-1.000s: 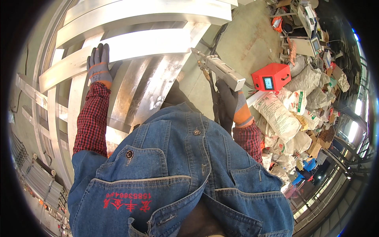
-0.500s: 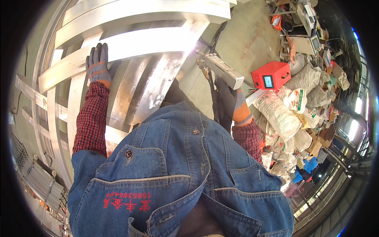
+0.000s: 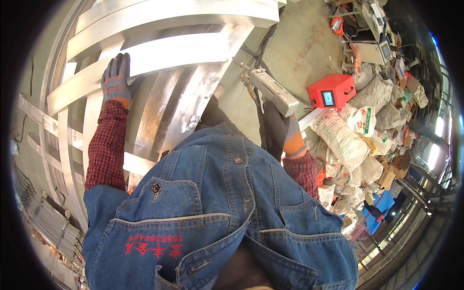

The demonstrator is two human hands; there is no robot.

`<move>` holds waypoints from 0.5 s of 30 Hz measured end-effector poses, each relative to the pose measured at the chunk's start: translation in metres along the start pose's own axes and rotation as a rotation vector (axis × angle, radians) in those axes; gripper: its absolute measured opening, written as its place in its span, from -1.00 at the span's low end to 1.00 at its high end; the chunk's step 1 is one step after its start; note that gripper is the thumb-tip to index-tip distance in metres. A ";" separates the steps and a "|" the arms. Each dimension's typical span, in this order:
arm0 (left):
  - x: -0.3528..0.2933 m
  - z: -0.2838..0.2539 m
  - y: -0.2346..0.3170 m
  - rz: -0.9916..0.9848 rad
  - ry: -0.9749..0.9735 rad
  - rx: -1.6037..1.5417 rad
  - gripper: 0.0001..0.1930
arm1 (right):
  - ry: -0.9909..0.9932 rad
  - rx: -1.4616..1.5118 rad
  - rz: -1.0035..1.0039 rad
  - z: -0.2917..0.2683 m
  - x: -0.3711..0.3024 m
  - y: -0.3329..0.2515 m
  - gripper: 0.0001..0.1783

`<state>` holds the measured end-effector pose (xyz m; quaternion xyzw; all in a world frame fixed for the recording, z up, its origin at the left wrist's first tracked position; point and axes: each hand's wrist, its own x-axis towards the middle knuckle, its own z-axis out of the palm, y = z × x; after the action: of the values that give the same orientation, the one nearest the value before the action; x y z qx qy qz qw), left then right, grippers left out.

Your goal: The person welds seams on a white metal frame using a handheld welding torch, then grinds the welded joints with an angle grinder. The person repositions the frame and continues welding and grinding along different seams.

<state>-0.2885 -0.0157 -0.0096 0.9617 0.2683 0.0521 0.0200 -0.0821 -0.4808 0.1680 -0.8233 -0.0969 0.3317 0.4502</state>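
And here's my left hand (image 3: 116, 83), gloved, fingers unclenched and laid straight along the bright metal bar (image 3: 179, 50), thumb out to the side! Over on the right, my right hand (image 3: 277, 126) grips the grey gun-shaped tool (image 3: 274, 91) from below, those fingers partly hidden, its nozzle pointing just beside the bar's end. Beyond it sits a red box (image 3: 331, 92), near white sacks (image 3: 340, 140).

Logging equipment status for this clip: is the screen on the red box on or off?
On: the screen on the red box glows pale blue within its dark frame. Its readout is too small to make out.
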 end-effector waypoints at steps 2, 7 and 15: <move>0.011 -0.015 -0.012 -0.006 -0.068 -0.069 0.22 | 0.030 -0.054 -0.100 -0.004 -0.008 0.004 -0.54; 0.032 -0.048 -0.024 -0.045 -0.231 0.205 0.27 | 0.129 -0.128 -0.195 -0.009 -0.022 0.025 -0.78; 0.074 -0.063 -0.054 0.108 -0.504 0.069 0.42 | 0.128 0.016 -0.256 -0.012 -0.031 0.078 -0.70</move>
<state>-0.2604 0.0697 0.0561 0.9574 0.2047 -0.1973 0.0504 -0.1089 -0.5481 0.1245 -0.8201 -0.1695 0.2189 0.5007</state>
